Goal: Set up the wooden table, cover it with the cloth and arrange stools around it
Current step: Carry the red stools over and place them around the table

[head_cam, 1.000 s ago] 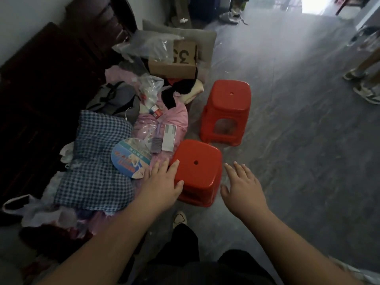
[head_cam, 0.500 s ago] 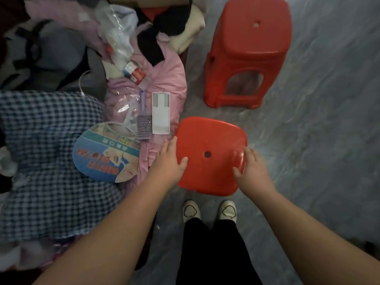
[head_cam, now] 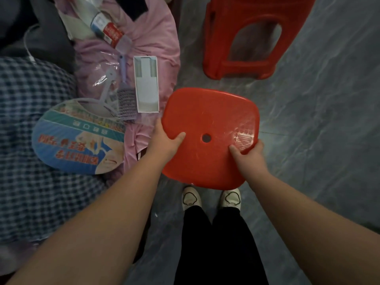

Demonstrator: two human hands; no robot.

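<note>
Bottom centre of frame: the person's two white slip-on shoes (head_cam: 211, 197) and black trouser legs on the grey stone-look floor (head_cam: 320, 124). Just above them, mid-frame, sits the near red square plastic stool with a hole in its seat (head_cam: 207, 112). The left hand (head_cam: 164, 140) clasps the seat's left edge, thumb lying on top, fingers curled under and hidden; the right hand (head_cam: 249, 155) clasps the lower right corner the same way, thumb pressed on the seat near the moulded lettering. Whether the stool is off the floor cannot be told from straight above. Judged step: picking this stool up to carry it to the table, which is not in view. Done well, this means a level lift with both hands sharing the load, drawn straight up and toward the body so the legs clear the shoes. Left of the stool, touching or nearly so, lies the clutter: a round printed paper fan in blue and teal (head_cam: 80, 138), an open white cardboard box (head_cam: 146, 84), a lilac hairbrush (head_cam: 126, 103), all on crumpled pink fabric (head_cam: 156, 38), with blue-checked cloth (head_cam: 30, 182) at the far left. A leftward swing could snag these. Upper right, apart from the first, stands a second red plastic stool with arched side openings (head_cam: 244, 38); it leaves the right side open.
</note>
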